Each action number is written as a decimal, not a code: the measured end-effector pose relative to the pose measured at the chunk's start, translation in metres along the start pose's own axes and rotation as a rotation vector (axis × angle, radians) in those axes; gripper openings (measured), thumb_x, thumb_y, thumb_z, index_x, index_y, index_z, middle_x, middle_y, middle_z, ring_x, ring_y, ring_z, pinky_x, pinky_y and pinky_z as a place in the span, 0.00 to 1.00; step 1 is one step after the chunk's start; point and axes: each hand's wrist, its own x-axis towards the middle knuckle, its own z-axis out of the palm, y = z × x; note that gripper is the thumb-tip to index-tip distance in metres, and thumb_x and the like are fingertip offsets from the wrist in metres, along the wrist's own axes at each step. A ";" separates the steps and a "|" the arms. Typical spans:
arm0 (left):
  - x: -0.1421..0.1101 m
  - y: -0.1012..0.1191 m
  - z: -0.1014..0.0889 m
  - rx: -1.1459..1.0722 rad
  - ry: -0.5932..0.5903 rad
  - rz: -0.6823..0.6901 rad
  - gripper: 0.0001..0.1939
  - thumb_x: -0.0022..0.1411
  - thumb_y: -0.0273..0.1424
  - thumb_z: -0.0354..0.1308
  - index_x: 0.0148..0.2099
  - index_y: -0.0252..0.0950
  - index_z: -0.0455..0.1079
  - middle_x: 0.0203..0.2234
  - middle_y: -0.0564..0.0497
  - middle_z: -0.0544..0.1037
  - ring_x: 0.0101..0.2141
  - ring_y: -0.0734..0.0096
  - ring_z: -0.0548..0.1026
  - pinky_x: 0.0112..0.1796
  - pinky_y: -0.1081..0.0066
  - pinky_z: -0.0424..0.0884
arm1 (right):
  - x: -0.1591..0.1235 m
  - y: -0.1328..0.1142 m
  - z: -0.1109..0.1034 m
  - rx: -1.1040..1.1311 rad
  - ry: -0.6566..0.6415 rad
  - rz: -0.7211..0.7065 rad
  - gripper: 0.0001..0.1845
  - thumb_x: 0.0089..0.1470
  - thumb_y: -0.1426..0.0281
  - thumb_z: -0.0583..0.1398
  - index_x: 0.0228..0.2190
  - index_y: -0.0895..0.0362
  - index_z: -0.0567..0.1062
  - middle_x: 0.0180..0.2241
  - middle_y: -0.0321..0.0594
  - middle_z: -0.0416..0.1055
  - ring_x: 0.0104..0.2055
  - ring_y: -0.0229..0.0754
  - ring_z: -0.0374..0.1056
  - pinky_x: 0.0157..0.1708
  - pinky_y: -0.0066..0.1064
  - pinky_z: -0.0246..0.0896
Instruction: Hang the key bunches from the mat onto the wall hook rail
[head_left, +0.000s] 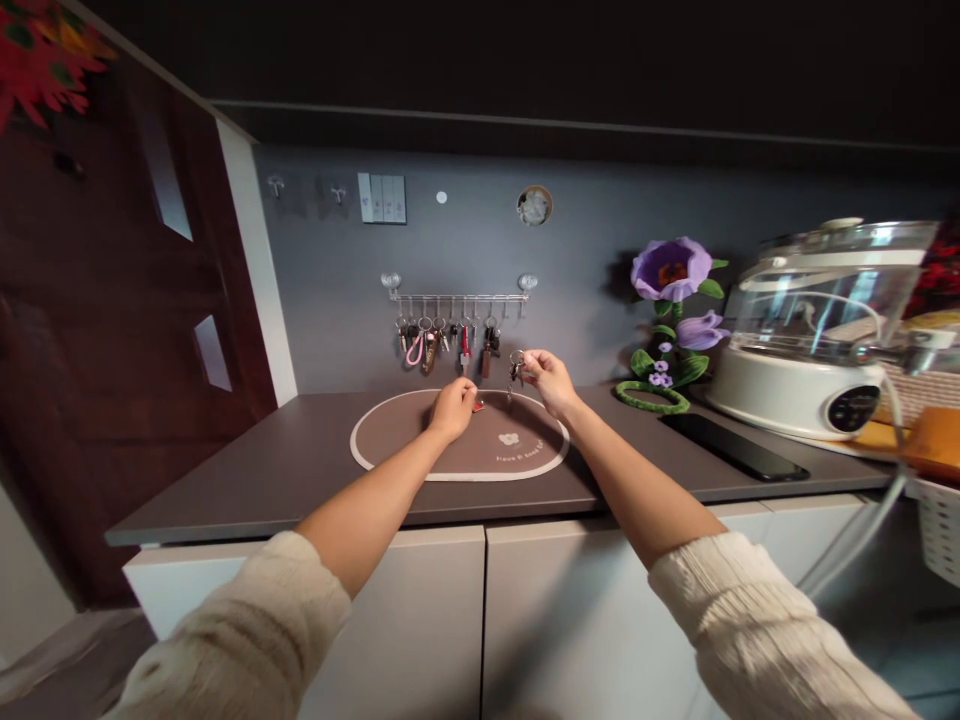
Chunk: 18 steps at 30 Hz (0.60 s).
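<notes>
My right hand (550,383) pinches a ring with a bunch of keys (515,369), which dangles in the air above the right part of the brown oval mat (397,440). My left hand (452,408) is closed over the middle of the mat. A small red object (478,406) shows at its fingertips, too little of it visible to name. Behind both hands, a clear hook rack (459,298) on the wall carries several key bunches, among them a pink strap (415,350) and a brown tag (486,361).
To the right stand a purple knitted flower (671,270) with a green ring base and a clear-topped white appliance (795,385). A black phone (735,446) lies in front of them. White cabinet doors (397,620) are below the counter; a dark shelf hangs overhead.
</notes>
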 end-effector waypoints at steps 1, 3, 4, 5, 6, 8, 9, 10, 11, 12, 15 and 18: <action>0.000 0.000 0.000 -0.004 0.003 -0.004 0.08 0.56 0.29 0.46 0.31 0.35 0.66 0.24 0.51 0.73 0.27 0.74 0.69 0.31 0.75 0.62 | 0.001 -0.001 0.001 0.010 0.006 0.001 0.19 0.36 0.56 0.63 0.26 0.58 0.68 0.26 0.35 0.64 0.27 0.31 0.59 0.29 0.26 0.57; 0.000 0.000 0.001 -0.013 0.007 -0.010 0.08 0.56 0.29 0.46 0.31 0.35 0.66 0.24 0.51 0.73 0.27 0.74 0.69 0.30 0.75 0.62 | 0.004 -0.003 0.002 0.027 0.014 0.014 0.20 0.36 0.56 0.63 0.26 0.57 0.68 0.25 0.34 0.64 0.26 0.31 0.59 0.28 0.26 0.57; 0.000 0.000 0.001 -0.016 0.006 -0.012 0.08 0.56 0.29 0.46 0.31 0.35 0.66 0.24 0.51 0.73 0.27 0.74 0.69 0.30 0.75 0.62 | 0.005 -0.004 0.003 0.034 0.018 0.024 0.20 0.36 0.56 0.63 0.26 0.57 0.67 0.25 0.34 0.64 0.26 0.31 0.58 0.28 0.26 0.57; 0.001 0.000 0.001 -0.018 0.006 -0.014 0.08 0.56 0.29 0.46 0.31 0.35 0.66 0.24 0.51 0.73 0.27 0.74 0.69 0.31 0.75 0.62 | 0.007 -0.005 0.003 0.040 0.020 0.032 0.20 0.36 0.56 0.63 0.26 0.57 0.67 0.25 0.34 0.63 0.26 0.31 0.58 0.28 0.26 0.57; 0.001 -0.001 0.001 -0.019 0.006 -0.016 0.08 0.56 0.29 0.46 0.31 0.35 0.66 0.24 0.51 0.73 0.27 0.74 0.69 0.31 0.75 0.62 | 0.008 -0.007 0.004 0.044 0.021 0.038 0.20 0.36 0.56 0.63 0.26 0.57 0.67 0.24 0.34 0.63 0.25 0.31 0.58 0.27 0.26 0.58; 0.001 -0.001 0.002 -0.020 0.008 -0.021 0.08 0.56 0.29 0.46 0.31 0.35 0.66 0.24 0.51 0.73 0.27 0.74 0.69 0.30 0.75 0.62 | 0.010 -0.009 0.005 0.051 0.013 0.048 0.19 0.36 0.57 0.63 0.26 0.57 0.66 0.25 0.34 0.63 0.25 0.31 0.59 0.27 0.26 0.58; 0.001 -0.001 0.002 -0.020 0.010 -0.024 0.08 0.56 0.29 0.46 0.31 0.35 0.66 0.24 0.51 0.73 0.27 0.74 0.69 0.30 0.75 0.62 | 0.011 -0.010 0.005 0.055 0.006 0.051 0.19 0.37 0.58 0.63 0.27 0.57 0.66 0.25 0.34 0.64 0.25 0.31 0.59 0.27 0.26 0.59; 0.001 -0.001 0.002 -0.019 0.012 -0.027 0.08 0.56 0.29 0.46 0.31 0.35 0.66 0.24 0.52 0.73 0.27 0.74 0.69 0.30 0.75 0.62 | 0.012 -0.012 0.006 0.057 -0.001 0.056 0.18 0.37 0.58 0.63 0.27 0.57 0.66 0.25 0.34 0.64 0.25 0.31 0.59 0.27 0.26 0.59; 0.001 -0.002 0.002 -0.020 0.012 -0.029 0.08 0.56 0.29 0.46 0.31 0.35 0.66 0.24 0.52 0.73 0.27 0.74 0.69 0.30 0.75 0.62 | 0.013 -0.013 0.006 0.059 -0.008 0.062 0.18 0.38 0.59 0.63 0.27 0.57 0.66 0.25 0.34 0.64 0.25 0.31 0.60 0.28 0.27 0.59; 0.001 -0.002 0.003 -0.025 0.011 -0.030 0.08 0.56 0.29 0.46 0.31 0.35 0.66 0.23 0.52 0.73 0.27 0.74 0.69 0.30 0.75 0.62 | 0.014 -0.015 0.007 0.059 -0.012 0.067 0.17 0.38 0.59 0.63 0.27 0.57 0.66 0.25 0.34 0.64 0.25 0.31 0.60 0.28 0.27 0.60; 0.001 -0.002 0.003 -0.040 0.009 -0.021 0.08 0.56 0.29 0.46 0.31 0.35 0.65 0.23 0.52 0.72 0.26 0.74 0.69 0.30 0.75 0.62 | 0.020 -0.019 0.008 0.044 -0.009 0.072 0.16 0.40 0.60 0.62 0.27 0.57 0.66 0.23 0.34 0.63 0.25 0.32 0.61 0.28 0.27 0.61; 0.001 -0.002 0.003 -0.046 0.019 -0.020 0.08 0.57 0.30 0.46 0.31 0.35 0.65 0.23 0.52 0.72 0.26 0.74 0.69 0.30 0.75 0.62 | 0.028 -0.022 0.009 0.033 -0.010 0.074 0.14 0.41 0.61 0.61 0.27 0.57 0.66 0.22 0.33 0.63 0.23 0.32 0.61 0.27 0.28 0.61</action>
